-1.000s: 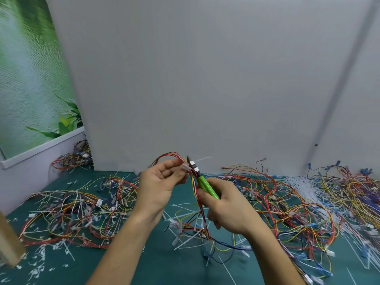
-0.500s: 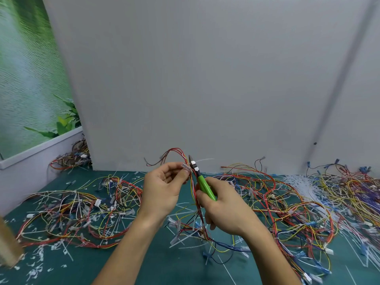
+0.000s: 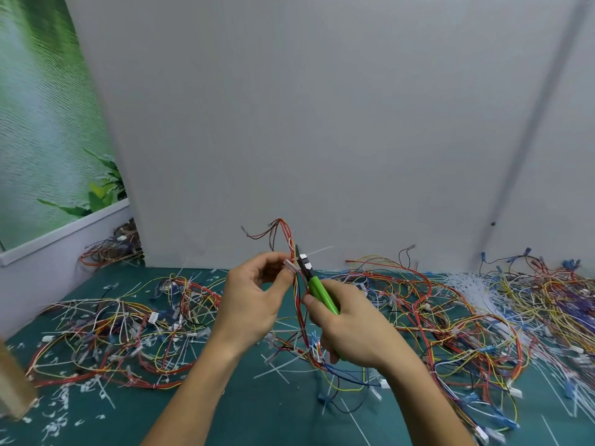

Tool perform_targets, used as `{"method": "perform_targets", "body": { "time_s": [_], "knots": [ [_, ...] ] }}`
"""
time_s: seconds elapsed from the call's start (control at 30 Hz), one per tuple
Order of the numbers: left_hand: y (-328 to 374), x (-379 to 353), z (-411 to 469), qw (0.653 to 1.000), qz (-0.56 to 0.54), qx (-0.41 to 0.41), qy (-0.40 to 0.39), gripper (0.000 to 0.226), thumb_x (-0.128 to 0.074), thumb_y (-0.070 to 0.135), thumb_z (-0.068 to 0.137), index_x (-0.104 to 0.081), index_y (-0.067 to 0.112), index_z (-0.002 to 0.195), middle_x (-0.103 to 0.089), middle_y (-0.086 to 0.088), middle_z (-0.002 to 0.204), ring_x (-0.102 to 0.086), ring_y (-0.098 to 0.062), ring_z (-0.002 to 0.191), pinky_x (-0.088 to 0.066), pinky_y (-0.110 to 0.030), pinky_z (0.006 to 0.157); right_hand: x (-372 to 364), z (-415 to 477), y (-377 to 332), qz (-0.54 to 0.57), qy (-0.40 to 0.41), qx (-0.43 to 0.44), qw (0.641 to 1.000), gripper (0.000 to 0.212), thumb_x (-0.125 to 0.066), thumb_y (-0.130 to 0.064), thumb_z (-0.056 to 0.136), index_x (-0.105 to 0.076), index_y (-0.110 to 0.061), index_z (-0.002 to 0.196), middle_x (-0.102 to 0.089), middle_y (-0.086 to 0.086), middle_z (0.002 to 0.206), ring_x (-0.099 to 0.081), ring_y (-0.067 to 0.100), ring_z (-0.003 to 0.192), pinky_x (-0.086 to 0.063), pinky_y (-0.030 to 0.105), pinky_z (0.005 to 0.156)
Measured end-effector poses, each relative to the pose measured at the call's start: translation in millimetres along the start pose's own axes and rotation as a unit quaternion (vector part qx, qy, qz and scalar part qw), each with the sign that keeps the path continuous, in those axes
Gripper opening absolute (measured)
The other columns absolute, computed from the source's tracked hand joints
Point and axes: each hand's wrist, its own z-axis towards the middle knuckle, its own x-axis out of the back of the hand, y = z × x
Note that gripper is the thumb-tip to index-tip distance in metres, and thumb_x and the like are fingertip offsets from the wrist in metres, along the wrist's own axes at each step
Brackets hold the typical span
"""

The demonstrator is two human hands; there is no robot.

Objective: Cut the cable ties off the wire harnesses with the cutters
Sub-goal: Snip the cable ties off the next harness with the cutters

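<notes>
My left hand (image 3: 254, 300) pinches a thin harness of red, yellow and orange wires (image 3: 285, 235) just below its upper end, at a white cable tie (image 3: 290, 265) wrapped round it. My right hand (image 3: 351, 329) grips the green-handled cutters (image 3: 317, 289), whose dark jaws point up and sit against the wires at the tie. A long white tie tail (image 3: 318, 251) sticks out to the right of the jaws. The harness hangs down between both hands to the green mat (image 3: 244, 410).
Tangled harnesses lie left (image 3: 112, 336) and right (image 3: 450, 317) on the mat, with cut white tie pieces (image 3: 58, 410) scattered about. A bundle of white ties (image 3: 473, 284) lies at back right. A grey wall panel (image 3: 322, 123) stands close behind. A brown object (image 3: 13, 387) is at the left edge.
The harness end has been raised higher above my left hand, and the wires stand more upright. Both hands stay together at the tie, cutters still at the wires.
</notes>
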Motion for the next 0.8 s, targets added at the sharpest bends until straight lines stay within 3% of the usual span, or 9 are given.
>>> {"method": "perform_targets", "body": {
  "time_s": [0.1,0.2,0.27,0.4,0.6,0.8],
  "knots": [
    [1,0,0,1.000,-0.003,0.000,0.006,0.016,-0.071,0.040,0.084,-0.072,0.050,0.097,-0.075,0.014,0.095,-0.071,-0.009,0.093,-0.054,-0.016,0.081,-4,1,-1,-0.005,0.032,0.005,0.999,0.027,-0.054,-0.034,0.105,-0.055,-0.010,0.093,-0.053,0.018,0.078,-0.055,0.041,0.068,-0.053,0.062,0.066],
    [1,0,1,1.000,-0.001,-0.001,0.012,0.024,-0.073,0.029,0.089,-0.072,0.052,0.095,-0.075,0.016,0.095,-0.071,-0.007,0.092,-0.054,-0.015,0.080,-9,2,-2,0.002,0.048,0.010,0.999,0.027,-0.054,-0.033,0.105,-0.056,-0.011,0.091,-0.057,0.020,0.081,-0.058,0.045,0.075,-0.053,0.062,0.065],
    [1,0,1,1.000,-0.005,0.007,0.020,0.022,-0.074,0.022,0.090,-0.074,0.044,0.092,-0.076,0.014,0.093,-0.071,-0.006,0.090,-0.054,-0.015,0.080,-11,2,-1,0.009,0.049,0.011,0.999,0.025,-0.054,-0.032,0.104,-0.056,-0.012,0.089,-0.055,0.013,0.074,-0.058,0.041,0.069,-0.054,0.059,0.063],
    [1,-2,1,0.998,-0.013,0.042,0.044,0.010,-0.073,0.020,0.090,-0.074,0.030,0.090,-0.076,0.009,0.086,-0.072,-0.009,0.081,-0.057,-0.021,0.077,-14,2,1,0.028,0.047,0.005,0.999,0.022,-0.054,-0.030,0.104,-0.055,-0.015,0.086,-0.053,-0.008,0.060,-0.050,0.015,0.051,-0.053,0.050,0.057],
    [1,-2,0,0.996,-0.009,0.067,0.064,0.010,-0.071,0.019,0.093,-0.075,0.024,0.086,-0.076,0.005,0.078,-0.069,-0.009,0.072,-0.057,-0.020,0.069,-24,3,1,-0.022,0.060,0.024,0.998,0.022,-0.055,-0.029,0.102,-0.053,-0.021,0.081,-0.053,-0.003,0.066,-0.043,0.009,0.056,-0.038,0.030,0.056],
    [-2,-1,3,0.995,-0.009,0.080,0.066,0.011,-0.071,0.019,0.093,-0.075,0.023,0.084,-0.074,0.000,0.075,-0.067,-0.013,0.068,-0.057,-0.031,0.068,-21,3,0,0.001,0.030,0.009,0.999,0.016,-0.054,-0.036,0.100,-0.056,-0.025,0.088,-0.058,-0.004,0.072,-0.057,0.016,0.063,-0.052,0.044,0.068]
  ]
}}
